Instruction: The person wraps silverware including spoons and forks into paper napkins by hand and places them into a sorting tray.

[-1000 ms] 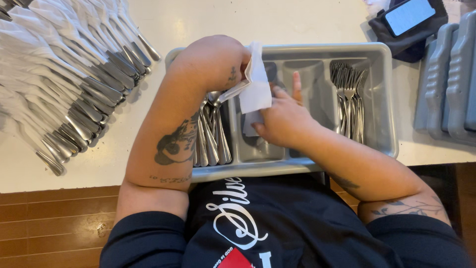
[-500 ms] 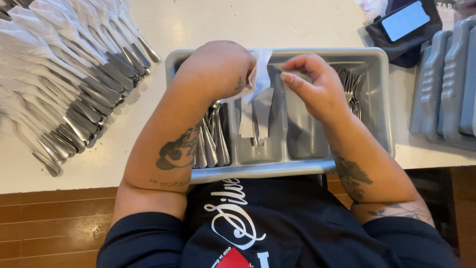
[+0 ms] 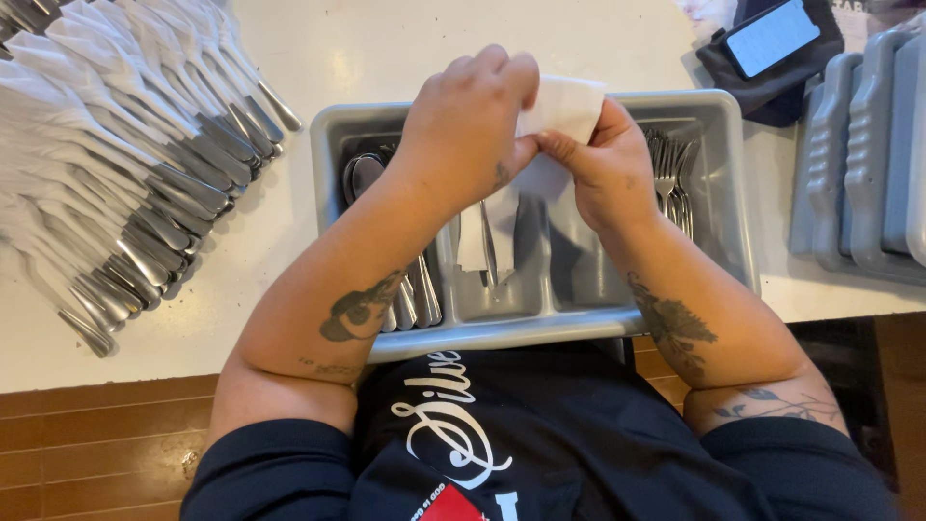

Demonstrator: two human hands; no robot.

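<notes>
Both hands are raised over a grey cutlery tray [image 3: 540, 328] at the table's near edge. My left hand [image 3: 468, 121] and my right hand [image 3: 603, 164] pinch a white paper napkin [image 3: 564, 106] between them. The napkin hangs down around a piece of silver cutlery [image 3: 488, 246], whose lower end shows over the tray's middle compartment. Spoons [image 3: 359, 174] lie in the tray's left compartment and forks [image 3: 670, 178] in its right one.
Several napkin-wrapped cutlery rolls [image 3: 125, 164] lie fanned out on the white table [image 3: 357, 48] to the left. Stacked grey trays [image 3: 868, 154] stand at the right. A phone [image 3: 772, 37] rests on a dark cloth at the back right.
My right hand rose from inside the tray and joined the left hand on the napkin. Both hands now hold it higher, over the tray's back rim.
</notes>
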